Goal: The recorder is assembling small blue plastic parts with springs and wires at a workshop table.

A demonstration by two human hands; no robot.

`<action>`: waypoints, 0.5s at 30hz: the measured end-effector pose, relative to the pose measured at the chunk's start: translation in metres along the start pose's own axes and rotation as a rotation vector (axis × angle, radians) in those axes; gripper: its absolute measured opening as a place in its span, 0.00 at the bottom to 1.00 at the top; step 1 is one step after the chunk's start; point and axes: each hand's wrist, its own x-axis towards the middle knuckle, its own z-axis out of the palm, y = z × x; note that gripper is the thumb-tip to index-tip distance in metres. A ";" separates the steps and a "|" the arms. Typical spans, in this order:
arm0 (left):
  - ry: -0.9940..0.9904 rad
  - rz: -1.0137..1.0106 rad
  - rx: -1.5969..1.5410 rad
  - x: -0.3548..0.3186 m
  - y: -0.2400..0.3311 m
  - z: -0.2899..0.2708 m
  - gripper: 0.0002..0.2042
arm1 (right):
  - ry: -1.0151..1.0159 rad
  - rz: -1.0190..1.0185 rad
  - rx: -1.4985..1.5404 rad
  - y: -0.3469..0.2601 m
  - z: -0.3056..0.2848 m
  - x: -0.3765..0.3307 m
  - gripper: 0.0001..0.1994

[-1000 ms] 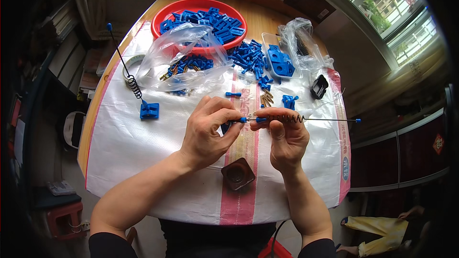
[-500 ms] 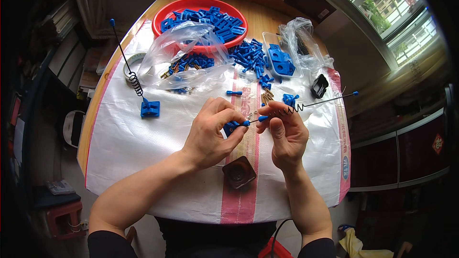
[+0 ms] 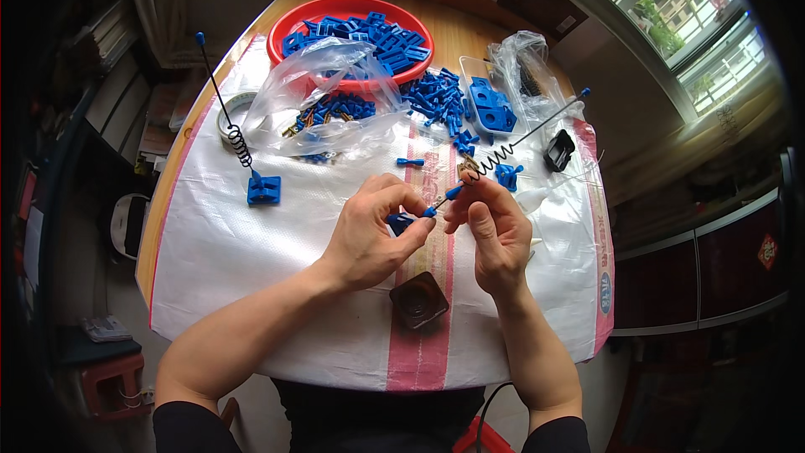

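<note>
A round wooden tabletop (image 3: 470, 38) carries a white woven sheet (image 3: 251, 260) with pink stripes, and that sheet serves as the landmark here. At the sheet's far edge sits a red basin (image 3: 312, 15) heaped with blue plastic parts (image 3: 369, 33). Just nearer than the basin, a crumpled clear bag (image 3: 314, 101) lies on the sheet's far half, with small blue and brass-coloured pieces showing through it. To the right of that bag, still on the sheet's far part, a loose pile of blue pins (image 3: 436, 101) spreads beside a clear tray (image 3: 466, 67) holding flat blue blocks (image 3: 493, 109); a second clear bag (image 3: 524, 67) stands at the sheet's far right corner.

On the sheet's left part a blue base (image 3: 263, 190) holds a thin black rod with a coiled spring (image 3: 239, 144), tilted away to the left. Over the sheet's middle, the left hand (image 3: 369, 231) pinches a small blue piece (image 3: 399, 221) between thumb and fingers. The right hand (image 3: 495, 231) pinches the near end of a spring rod (image 3: 511, 141) with a blue tip, which slants up toward the sheet's far right corner. A dark square piece (image 3: 419, 300) lies on the sheet's near part, between the wrists.
</note>
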 end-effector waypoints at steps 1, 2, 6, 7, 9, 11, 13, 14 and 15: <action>-0.002 -0.033 -0.030 0.000 0.000 0.000 0.05 | -0.005 0.020 -0.015 0.000 0.001 0.000 0.18; -0.004 -0.065 -0.061 0.000 0.000 0.000 0.05 | -0.011 0.040 -0.029 -0.001 0.003 0.000 0.17; -0.059 -0.106 -0.068 0.001 0.003 -0.002 0.05 | -0.043 0.048 -0.026 0.004 0.008 -0.003 0.15; -0.065 -0.104 -0.073 0.000 0.003 -0.002 0.05 | -0.053 0.043 -0.021 0.005 0.008 -0.003 0.14; -0.076 -0.105 -0.084 0.000 0.004 -0.001 0.06 | -0.037 0.057 -0.020 0.003 0.009 -0.002 0.13; -0.084 -0.112 -0.097 -0.001 0.006 -0.001 0.06 | -0.030 0.046 -0.017 0.002 0.009 -0.001 0.13; -0.091 -0.109 -0.088 -0.001 0.007 0.000 0.06 | -0.012 0.050 -0.018 0.001 0.009 -0.002 0.13; -0.094 -0.107 -0.084 0.000 0.007 0.000 0.06 | -0.003 0.052 -0.019 0.000 0.009 -0.002 0.13; -0.097 -0.088 -0.062 -0.001 0.006 0.000 0.06 | -0.006 0.049 -0.018 0.000 0.009 -0.002 0.13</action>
